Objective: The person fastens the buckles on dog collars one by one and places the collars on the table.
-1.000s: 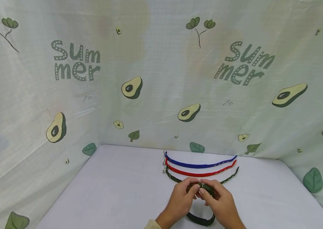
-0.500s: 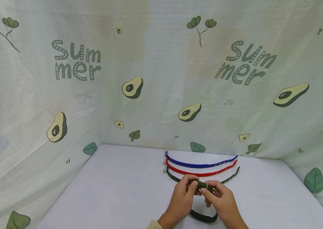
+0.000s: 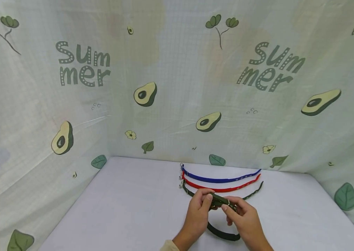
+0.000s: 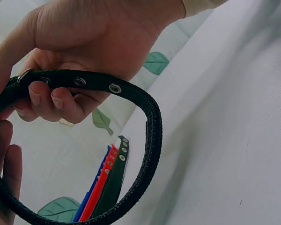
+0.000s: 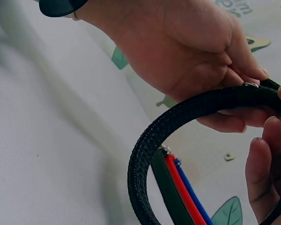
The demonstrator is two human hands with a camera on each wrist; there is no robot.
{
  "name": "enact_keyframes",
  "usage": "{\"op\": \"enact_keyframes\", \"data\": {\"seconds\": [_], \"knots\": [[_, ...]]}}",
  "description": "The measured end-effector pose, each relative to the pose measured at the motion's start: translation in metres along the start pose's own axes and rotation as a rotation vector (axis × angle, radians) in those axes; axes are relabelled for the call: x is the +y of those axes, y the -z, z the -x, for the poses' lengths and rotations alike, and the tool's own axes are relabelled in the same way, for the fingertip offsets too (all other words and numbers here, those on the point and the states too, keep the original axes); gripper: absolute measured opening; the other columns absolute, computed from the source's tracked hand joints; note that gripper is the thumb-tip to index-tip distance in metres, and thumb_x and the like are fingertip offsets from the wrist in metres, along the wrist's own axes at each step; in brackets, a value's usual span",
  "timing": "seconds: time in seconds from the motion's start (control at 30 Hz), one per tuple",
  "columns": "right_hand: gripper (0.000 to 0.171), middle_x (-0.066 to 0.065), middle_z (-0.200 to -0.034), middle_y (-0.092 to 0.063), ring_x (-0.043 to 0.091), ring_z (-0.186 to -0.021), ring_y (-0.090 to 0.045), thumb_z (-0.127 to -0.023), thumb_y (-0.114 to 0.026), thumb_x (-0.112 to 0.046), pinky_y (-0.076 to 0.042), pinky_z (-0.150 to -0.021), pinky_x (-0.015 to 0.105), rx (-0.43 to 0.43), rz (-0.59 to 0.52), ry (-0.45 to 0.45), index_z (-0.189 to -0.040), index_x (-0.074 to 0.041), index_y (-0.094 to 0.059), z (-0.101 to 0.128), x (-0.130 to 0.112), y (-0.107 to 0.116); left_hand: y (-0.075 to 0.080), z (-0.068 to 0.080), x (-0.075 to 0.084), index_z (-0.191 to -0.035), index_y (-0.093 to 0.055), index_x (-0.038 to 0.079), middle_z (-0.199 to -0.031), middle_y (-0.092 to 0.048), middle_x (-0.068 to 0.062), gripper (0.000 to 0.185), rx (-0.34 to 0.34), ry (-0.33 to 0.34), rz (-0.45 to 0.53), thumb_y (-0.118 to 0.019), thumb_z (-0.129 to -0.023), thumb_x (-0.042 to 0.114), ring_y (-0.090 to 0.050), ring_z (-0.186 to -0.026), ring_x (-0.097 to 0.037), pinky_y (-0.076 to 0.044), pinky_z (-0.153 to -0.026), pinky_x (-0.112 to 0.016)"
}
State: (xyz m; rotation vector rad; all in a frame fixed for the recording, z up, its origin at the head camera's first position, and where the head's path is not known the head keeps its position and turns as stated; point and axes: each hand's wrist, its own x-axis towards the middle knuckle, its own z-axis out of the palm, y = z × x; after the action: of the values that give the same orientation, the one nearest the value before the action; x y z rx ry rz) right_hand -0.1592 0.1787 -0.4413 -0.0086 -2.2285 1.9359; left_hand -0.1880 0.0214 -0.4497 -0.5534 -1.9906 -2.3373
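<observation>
A dark green pet collar (image 3: 224,234), bent into a loop, hangs between my two hands above the white table. My left hand (image 3: 198,213) pinches the strap between thumb and fingers on the left side. At the right, my right hand (image 3: 245,220) grips the collar by its metal fitting, thumb on top. Along the upper strap, metal eyelets (image 4: 79,82) show in the left wrist view, close to the left fingertips. The padded lower part of the collar (image 5: 140,173) curves freely below both hands in the right wrist view.
Behind the hands lie a blue collar (image 3: 217,180), a red collar (image 3: 224,190) and another dark green collar (image 3: 190,192), side by side with buckles to the left. My hands partly cover the green one. A patterned cloth (image 3: 170,69) walls the table's back and sides.
My hands have drawn slightly apart, and a longer stretch of green strap shows between them. The hanging loop has shifted a little right and up.
</observation>
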Motion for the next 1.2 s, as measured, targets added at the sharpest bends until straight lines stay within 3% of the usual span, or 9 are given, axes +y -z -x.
{"op": "enact_keyframes", "data": {"seconds": [0.33, 0.53, 0.73, 0.9, 1.03, 1.2], "knots": [[0.028, 0.016, -0.08, -0.062, 0.024, -0.059, -0.058, -0.091, -0.075, -0.015, -0.05, -0.055, 0.033, 0.029, 0.006, -0.005, -0.113, -0.001, -0.065, -0.0025, 0.0001, 0.003, -0.0032, -0.0035, 0.004, -0.125, -0.05, 0.002, -0.109, -0.067, -0.009, 0.026, 0.026, 0.032, 0.11, -0.042, -0.109, 0.021, -0.066, -0.099, -0.022, -0.055, -0.084, -0.031], [0.025, 0.011, -0.079, -0.06, 0.024, -0.058, -0.057, -0.093, -0.072, -0.011, -0.052, -0.054, 0.033, 0.044, -0.017, 0.007, -0.114, 0.0, -0.064, -0.0014, 0.0012, 0.0015, -0.0025, -0.0032, 0.0024, -0.125, -0.05, 0.002, -0.108, -0.068, -0.01, 0.026, 0.046, 0.034, 0.115, -0.041, -0.11, 0.021, -0.066, -0.097, -0.023, -0.056, -0.084, -0.032], [0.029, 0.015, -0.085, -0.06, 0.025, -0.06, -0.057, -0.094, -0.071, -0.011, -0.052, -0.054, 0.033, 0.04, -0.025, 0.015, -0.121, -0.002, -0.065, -0.0014, 0.0005, 0.0011, -0.0018, -0.004, 0.0031, -0.127, -0.048, -0.003, -0.105, -0.068, -0.009, 0.031, 0.074, 0.042, 0.09, -0.041, -0.11, 0.022, -0.065, -0.095, -0.022, -0.056, -0.083, -0.031], [0.023, 0.015, -0.08, -0.06, 0.022, -0.058, -0.056, -0.094, -0.071, -0.012, -0.05, -0.051, 0.032, 0.048, -0.018, 0.014, -0.113, 0.0, -0.065, -0.002, 0.0007, 0.0009, -0.002, -0.0041, 0.0048, -0.127, -0.048, -0.001, -0.106, -0.067, -0.008, 0.031, 0.09, 0.064, 0.079, -0.042, -0.109, 0.024, -0.065, -0.097, -0.023, -0.055, -0.083, -0.029], [0.018, 0.013, -0.07, -0.057, 0.02, -0.053, -0.052, -0.095, -0.068, -0.006, -0.045, -0.046, 0.029, 0.058, -0.041, -0.002, -0.109, 0.003, -0.064, -0.0021, 0.0031, -0.0006, -0.0031, -0.0021, 0.0044, -0.128, -0.047, 0.001, -0.109, -0.068, -0.011, 0.029, 0.07, 0.084, 0.137, -0.047, -0.108, 0.022, -0.066, -0.097, -0.025, -0.057, -0.079, -0.03], [0.016, 0.012, -0.062, -0.054, 0.017, -0.05, -0.049, -0.095, -0.065, -0.003, -0.042, -0.044, 0.028, 0.054, -0.089, -0.001, -0.108, 0.006, -0.062, -0.0019, 0.0063, -0.0018, -0.0054, 0.0004, 0.0009, -0.128, -0.043, 0.003, -0.111, -0.067, -0.013, 0.038, 0.043, 0.108, 0.196, -0.065, -0.098, 0.009, -0.067, -0.092, -0.022, -0.057, -0.078, -0.029]]}}
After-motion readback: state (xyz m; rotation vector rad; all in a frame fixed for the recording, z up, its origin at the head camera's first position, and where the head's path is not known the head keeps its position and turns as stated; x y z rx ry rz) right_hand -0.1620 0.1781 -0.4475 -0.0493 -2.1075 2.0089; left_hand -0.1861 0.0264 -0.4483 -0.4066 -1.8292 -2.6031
